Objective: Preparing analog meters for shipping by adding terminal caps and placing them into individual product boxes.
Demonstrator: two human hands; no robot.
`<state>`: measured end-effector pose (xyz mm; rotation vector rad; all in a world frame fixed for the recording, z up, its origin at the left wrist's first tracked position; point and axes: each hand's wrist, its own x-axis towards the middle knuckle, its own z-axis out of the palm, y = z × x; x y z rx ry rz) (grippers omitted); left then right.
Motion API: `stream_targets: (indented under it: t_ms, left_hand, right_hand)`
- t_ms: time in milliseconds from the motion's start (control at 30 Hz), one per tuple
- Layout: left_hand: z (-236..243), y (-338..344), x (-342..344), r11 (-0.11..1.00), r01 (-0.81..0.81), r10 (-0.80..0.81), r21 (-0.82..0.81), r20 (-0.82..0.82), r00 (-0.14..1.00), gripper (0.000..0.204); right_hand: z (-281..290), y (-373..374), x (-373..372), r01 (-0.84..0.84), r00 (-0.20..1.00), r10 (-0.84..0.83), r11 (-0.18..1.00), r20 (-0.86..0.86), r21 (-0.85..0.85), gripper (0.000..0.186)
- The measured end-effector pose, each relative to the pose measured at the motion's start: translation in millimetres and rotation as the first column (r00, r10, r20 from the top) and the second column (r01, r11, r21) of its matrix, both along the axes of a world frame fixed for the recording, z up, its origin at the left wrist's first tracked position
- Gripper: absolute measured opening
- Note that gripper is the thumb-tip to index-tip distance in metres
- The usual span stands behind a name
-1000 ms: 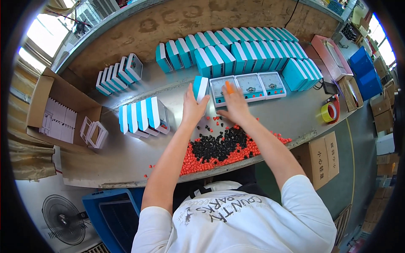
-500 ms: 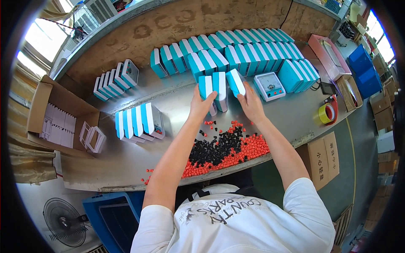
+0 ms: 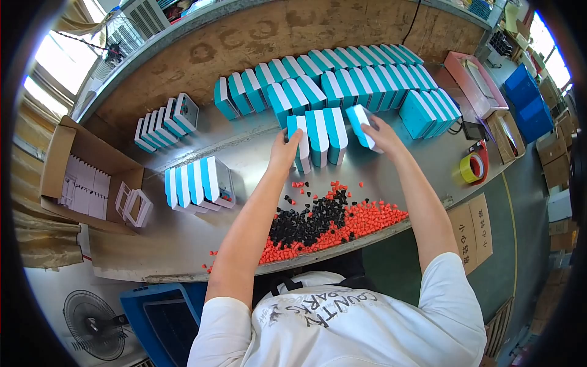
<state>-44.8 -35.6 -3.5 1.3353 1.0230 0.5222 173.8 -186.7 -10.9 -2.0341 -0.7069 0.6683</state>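
Three teal-and-white meters [image 3: 318,136] stand upright side by side at the middle of the metal table. My left hand [image 3: 285,151] is closed about the leftmost one, thumb on its near edge and fingers hidden behind its left side. Just to their right, my right hand [image 3: 381,137] grips another meter [image 3: 361,126], tilted and apart from the row, its fingers slightly blurred. Behind them stand long rows of the same meters [image 3: 348,85]. A loose heap of black caps [image 3: 306,223] and red caps [image 3: 373,220] lies between my forearms.
Further meters stand at the left [image 3: 194,183] and back left [image 3: 162,125]. A cardboard box [image 3: 58,140] of white frames sits at the left end. Yellow tape [image 3: 471,167], a pink tray [image 3: 474,85] and an open carton [image 3: 506,136] are at the right. A wooden board [image 3: 257,33] closes the back.
The meter my right hand held now stands against the other two. My right hand has moved right and picked up the meter that lay face up there. My left hand stays at the leftmost meter.
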Motion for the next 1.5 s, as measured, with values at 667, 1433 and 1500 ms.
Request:
stream_targets:
  t_ms: [667, 1433, 1500]
  left_hand:
    - [16.8, -44.8, 8.8, 0.941, -0.195, 0.054, 0.276, 0.446, 0.894, 0.028]
    - [6.0, -55.6, 19.2, 0.99, 0.134, -0.125, -0.05, 0.154, 0.98, 0.065]
    - [6.3, -56.7, 21.2, 0.991, 0.121, -0.114, -0.051, 0.126, 0.985, 0.066]
  right_hand:
    - [17.9, -15.5, -32.9, 0.23, 0.968, -0.239, 0.706, -0.081, 0.67, 0.048]
    - [1.4, -42.6, -14.6, 0.399, 0.784, -0.172, 0.875, -0.596, 0.274, 0.034]
    - [5.5, -42.4, -15.5, 0.384, 0.806, -0.165, 0.876, -0.568, 0.291, 0.037]
